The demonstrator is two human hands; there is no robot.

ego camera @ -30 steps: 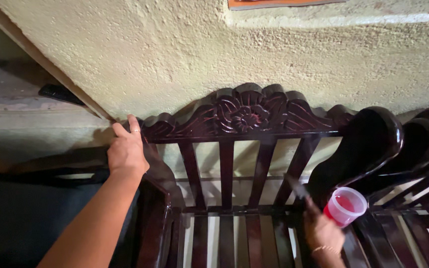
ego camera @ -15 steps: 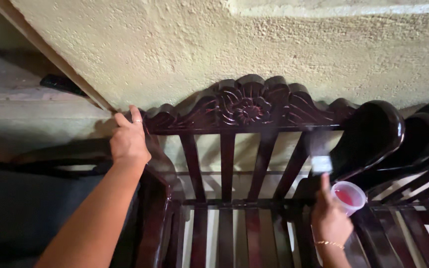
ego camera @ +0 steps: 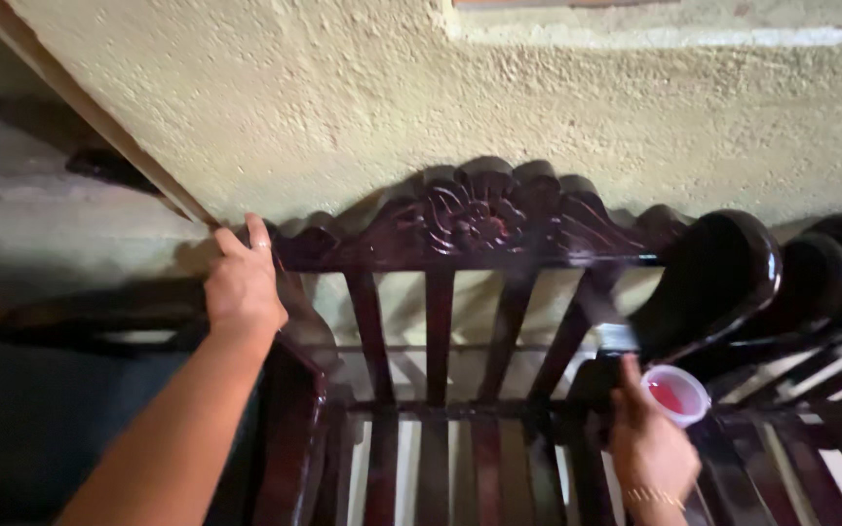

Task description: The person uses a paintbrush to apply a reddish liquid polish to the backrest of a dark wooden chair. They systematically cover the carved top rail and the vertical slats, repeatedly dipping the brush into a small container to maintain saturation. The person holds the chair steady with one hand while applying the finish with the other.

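Fingers (ego camera: 246,239) of the left hand (ego camera: 241,287) gripped the left end of the carved chair back (ego camera: 475,219), stiff, heavy and likely slick, while the right hand (ego camera: 650,443) clasped a light brush (ego camera: 618,341) beside a thin plastic cup (ego camera: 676,394) of red liquid.

No packages, labels, signs or screens.

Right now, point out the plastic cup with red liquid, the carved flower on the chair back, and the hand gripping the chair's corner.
plastic cup (ego camera: 676,395), head view, on the red liquid inside its rim.
carved flower (ego camera: 472,220), head view, on the flower's centre.
left hand (ego camera: 243,289), head view, on the back of the hand.
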